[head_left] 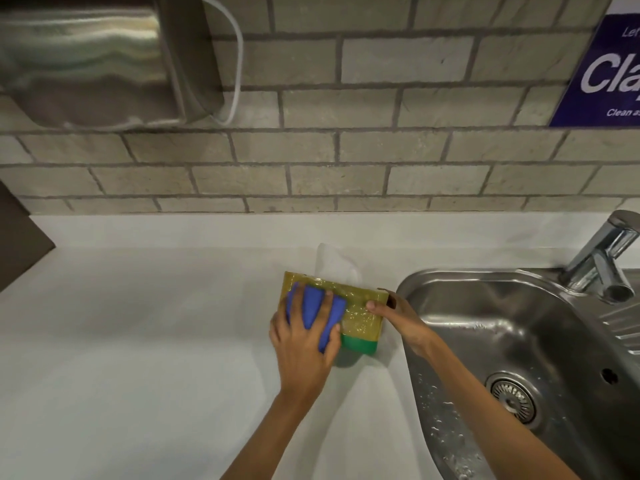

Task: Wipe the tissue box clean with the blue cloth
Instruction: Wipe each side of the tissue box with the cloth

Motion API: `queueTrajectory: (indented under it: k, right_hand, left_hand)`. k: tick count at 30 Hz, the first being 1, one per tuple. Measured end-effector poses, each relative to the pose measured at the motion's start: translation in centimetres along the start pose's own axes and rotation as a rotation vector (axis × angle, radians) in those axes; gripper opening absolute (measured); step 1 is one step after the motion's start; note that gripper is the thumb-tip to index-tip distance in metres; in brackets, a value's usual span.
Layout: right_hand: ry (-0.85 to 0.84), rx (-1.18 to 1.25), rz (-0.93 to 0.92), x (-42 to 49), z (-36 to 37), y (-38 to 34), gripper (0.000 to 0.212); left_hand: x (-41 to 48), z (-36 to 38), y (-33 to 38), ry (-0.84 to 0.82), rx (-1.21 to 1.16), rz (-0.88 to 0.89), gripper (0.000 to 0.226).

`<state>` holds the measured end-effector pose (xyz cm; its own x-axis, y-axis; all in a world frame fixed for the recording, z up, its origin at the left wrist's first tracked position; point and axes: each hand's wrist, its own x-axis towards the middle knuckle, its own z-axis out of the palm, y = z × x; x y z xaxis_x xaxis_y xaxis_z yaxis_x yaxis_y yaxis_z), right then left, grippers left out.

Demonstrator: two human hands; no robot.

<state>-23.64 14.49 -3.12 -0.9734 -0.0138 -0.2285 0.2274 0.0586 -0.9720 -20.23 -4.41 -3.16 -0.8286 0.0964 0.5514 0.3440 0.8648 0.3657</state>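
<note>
A yellow-and-green tissue box stands on the white counter, just left of the sink. A white tissue sticks out of its far side. My left hand presses a folded blue cloth flat against the left part of the box's glossy top face. My right hand grips the box's right end, thumb on top and fingers around the side. The box's left edge is hidden under the cloth and my left hand.
A steel sink with a drain and water drops lies right of the box, a chrome tap behind it. A steel dispenser hangs on the brick wall at top left. A blue sign is at top right.
</note>
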Motion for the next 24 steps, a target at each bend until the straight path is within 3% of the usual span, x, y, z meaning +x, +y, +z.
queueTrajectory:
  k: [4,11,13,14,18,24]
  right_hand:
    - [0.016,-0.008,0.006,0.3,0.4,-0.1,0.088]
    - [0.005,-0.006,0.01,0.2,0.4,-0.3,0.055]
    - [0.014,0.007,0.003,0.0,0.2,-0.2,0.057]
    - [0.026,0.013,0.005,0.0,0.2,-0.1,0.062]
    - [0.042,0.019,0.006,0.3,0.7,0.0,0.068]
    - [0.044,0.016,-0.011,-0.3,1.1,0.2,0.077]
  left_hand:
    - [1.9,-0.6,-0.7,0.053,-0.174,-0.368,0.056]
    - [0.0,0.4,2.5,-0.068,-0.013,0.039,0.054]
    - [0.1,0.4,1.7,-0.081,0.04,0.134,0.053]
    - [0.3,0.2,1.1,-0.07,0.047,0.121,0.051]
    - [1.6,-0.3,0.7,0.027,-0.106,-0.264,0.052]
    - [-0.7,0.9,2.8,-0.077,-0.059,-0.018,0.057]
